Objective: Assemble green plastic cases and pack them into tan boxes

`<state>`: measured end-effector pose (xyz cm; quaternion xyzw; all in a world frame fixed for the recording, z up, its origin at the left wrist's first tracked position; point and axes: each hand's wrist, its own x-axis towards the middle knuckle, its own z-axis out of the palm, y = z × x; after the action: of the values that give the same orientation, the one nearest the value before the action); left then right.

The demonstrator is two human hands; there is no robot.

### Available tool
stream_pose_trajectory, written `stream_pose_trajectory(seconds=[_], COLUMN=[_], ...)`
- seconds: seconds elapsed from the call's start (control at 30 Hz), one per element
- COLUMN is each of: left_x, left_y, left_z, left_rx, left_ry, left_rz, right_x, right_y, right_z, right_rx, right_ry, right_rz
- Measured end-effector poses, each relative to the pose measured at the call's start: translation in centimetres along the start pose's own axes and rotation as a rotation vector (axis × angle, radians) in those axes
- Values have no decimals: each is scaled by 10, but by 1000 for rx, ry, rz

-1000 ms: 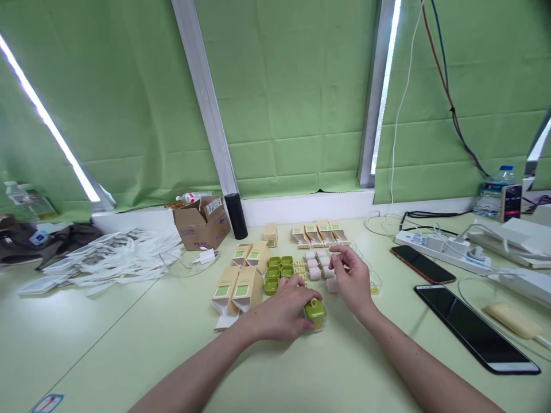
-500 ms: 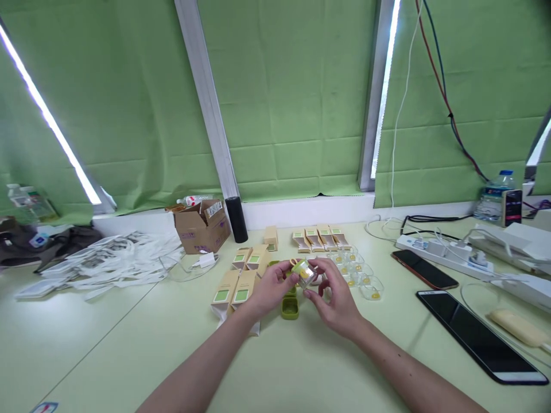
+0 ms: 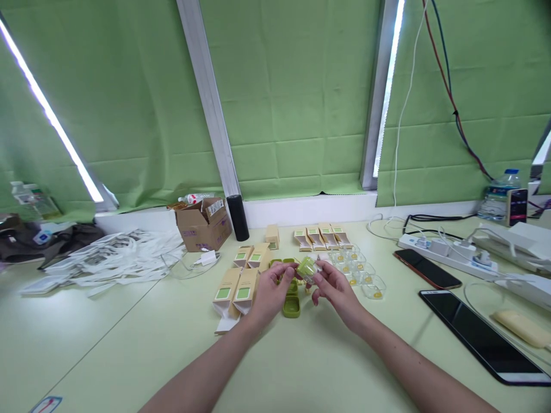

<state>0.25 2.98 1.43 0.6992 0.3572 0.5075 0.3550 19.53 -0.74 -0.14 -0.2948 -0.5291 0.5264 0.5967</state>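
the big thing is the pale table (image 3: 293,367), with clock places told from the little box in the hands. tan paper boxes (image 3: 232,292) sit between eight and nine o'clock. the left hand (image 3: 275,287) is at eight o'clock, thumb and fingers pinched on the little box. the right hand (image 3: 338,292) is at four o'clock, its thumb and first fingers pinched on it too, the others curled in. clear cups (image 3: 355,267) with yellow bits are at three o'clock, and a green cup (image 3: 291,308) is at seven. the little box (image 3: 307,267), green and clear, is tipped between both hands, up off the table. a second ago, only the left hand holds a box like this, down low; now both hands do. to me, that means the work is close finger work on this one, not set down yet.
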Motion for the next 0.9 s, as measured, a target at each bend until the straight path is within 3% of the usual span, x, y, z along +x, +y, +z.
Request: stream_pose_trajectory(seconds=[0.17,0.4,0.73,0.9], left_x=[-2,0,-3,-5], left_y=[-1,-7,-2,0], left_z=[1,1,3,2], left_rx=[30,80,147,89], left_ry=[30,88,180,169], left_rz=[8,7,17,53], right_x=[0,2,0,1], right_y=[0,1,-5,-5], right_z=[0,2,3,0], right_rx=[216,349,316,177], right_ry=[-50,-35,-21,74], right_rz=[141,209,183,103])
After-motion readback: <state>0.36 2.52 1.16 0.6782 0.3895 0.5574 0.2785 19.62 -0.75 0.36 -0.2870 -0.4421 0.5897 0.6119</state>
